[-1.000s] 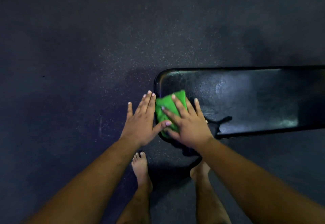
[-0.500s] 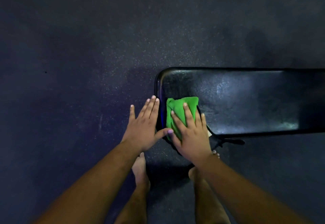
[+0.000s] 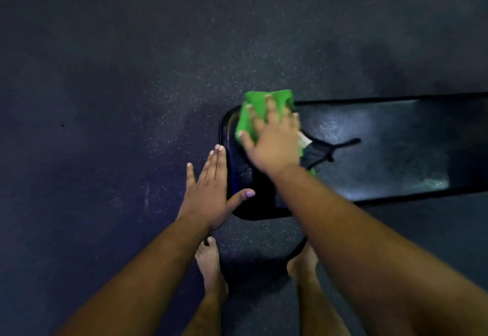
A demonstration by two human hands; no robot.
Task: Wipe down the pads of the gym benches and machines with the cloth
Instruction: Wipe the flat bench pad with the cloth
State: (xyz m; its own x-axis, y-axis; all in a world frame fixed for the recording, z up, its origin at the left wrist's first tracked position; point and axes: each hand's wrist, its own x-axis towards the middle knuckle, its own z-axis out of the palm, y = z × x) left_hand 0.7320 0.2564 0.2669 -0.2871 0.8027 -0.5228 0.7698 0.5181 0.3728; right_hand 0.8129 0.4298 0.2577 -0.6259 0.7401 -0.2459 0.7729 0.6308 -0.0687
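Dark speckled rubber floor [image 3: 132,85] all around; two bare feet [image 3: 211,264] on it (toes forward), near a dark strap [image 3: 330,151].

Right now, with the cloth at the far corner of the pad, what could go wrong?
1. The cloth already overhangs the far edge of the pad; the right hand presses it with flat fingers only, so it may slip off to the floor.
2. A black strap lies on the pad beside that hand; the next stroke may snag or drag it.
3. The bare feet stand close under the bench end.
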